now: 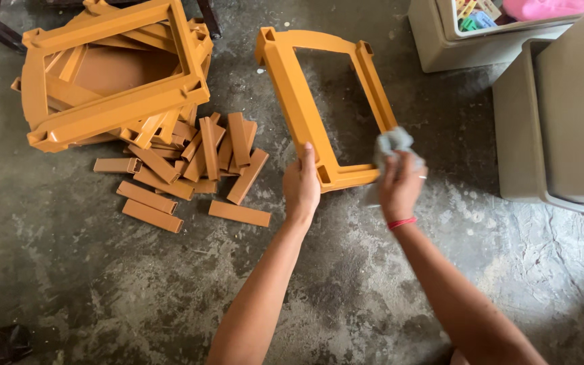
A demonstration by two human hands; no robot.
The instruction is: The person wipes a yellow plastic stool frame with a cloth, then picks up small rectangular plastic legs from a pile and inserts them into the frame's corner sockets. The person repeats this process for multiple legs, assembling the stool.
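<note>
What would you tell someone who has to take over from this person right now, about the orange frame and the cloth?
Left hand: its grip is closed on the near left corner of the orange frame, which stands on the concrete floor.
Right hand: holds a grey cloth bunched against the frame's near right corner.
Nearby: a stack of similar orange frames sits to the left, with loose brown bars scattered in front of it. Beige bins stand on the right.
Done: cannot tell how much of the frame is wiped.
Left: probably the remaining sides, and perhaps the stacked frames.
</note>
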